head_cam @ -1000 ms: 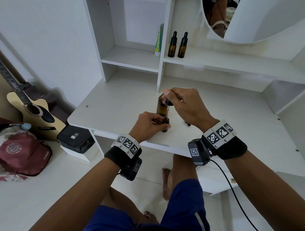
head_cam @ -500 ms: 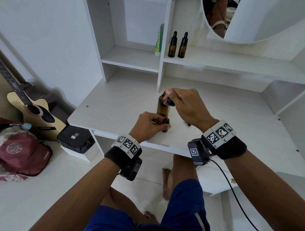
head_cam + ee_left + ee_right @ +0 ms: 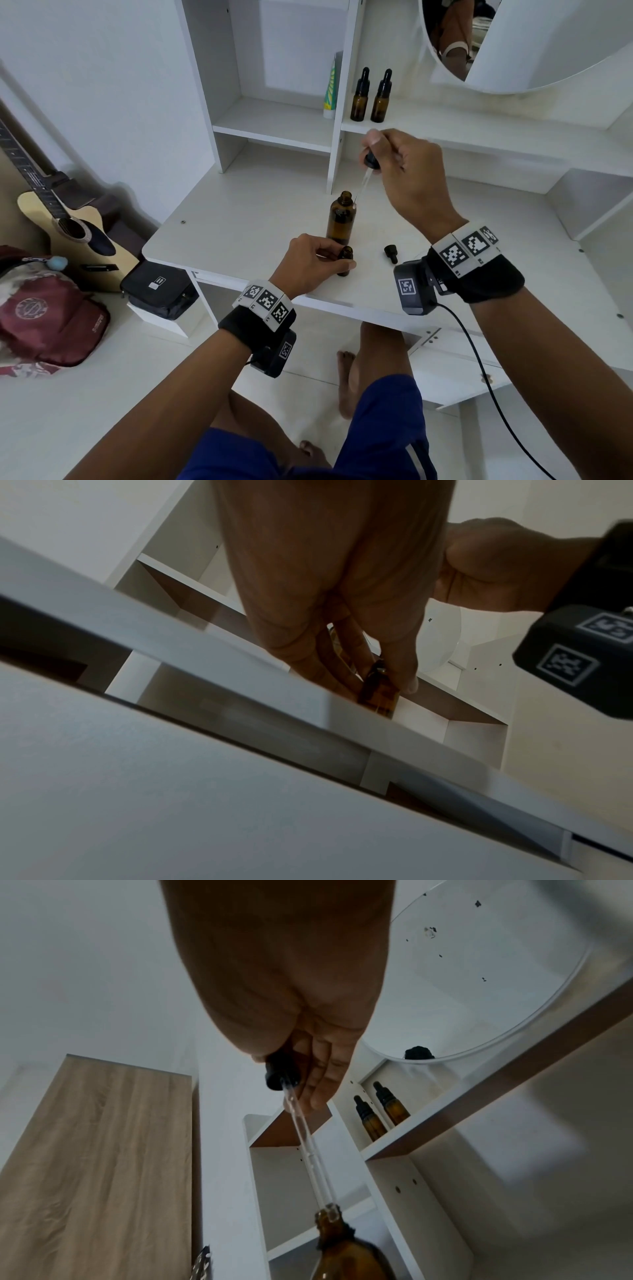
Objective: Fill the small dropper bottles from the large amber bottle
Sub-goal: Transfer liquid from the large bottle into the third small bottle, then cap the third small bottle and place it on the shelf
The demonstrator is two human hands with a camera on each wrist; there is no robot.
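Note:
The large amber bottle (image 3: pixel 341 219) stands uncapped on the white desk (image 3: pixel 239 226). My right hand (image 3: pixel 397 164) pinches the black bulb of a glass dropper (image 3: pixel 367 171) raised above it, the pipette tip near the bottle's mouth (image 3: pixel 329 1211). In front, my left hand (image 3: pixel 315 260) grips a small open amber bottle (image 3: pixel 344 260) standing on the desk; the left wrist view shows it (image 3: pixel 378 693) between the fingers. A small black cap (image 3: pixel 391 253) lies to the right. Two capped dropper bottles (image 3: pixel 371 97) stand on the shelf.
A white and green tube (image 3: pixel 330 89) stands on the shelf left of the divider. A round mirror (image 3: pixel 513 44) hangs at the upper right. On the floor at the left are a guitar (image 3: pixel 68 226), a black pouch (image 3: pixel 157 287) and a red bag (image 3: pixel 48 322).
My right hand has lifted the dropper up out of the large bottle, whose open neck now shows. The left hand still holds the small bottle in place.

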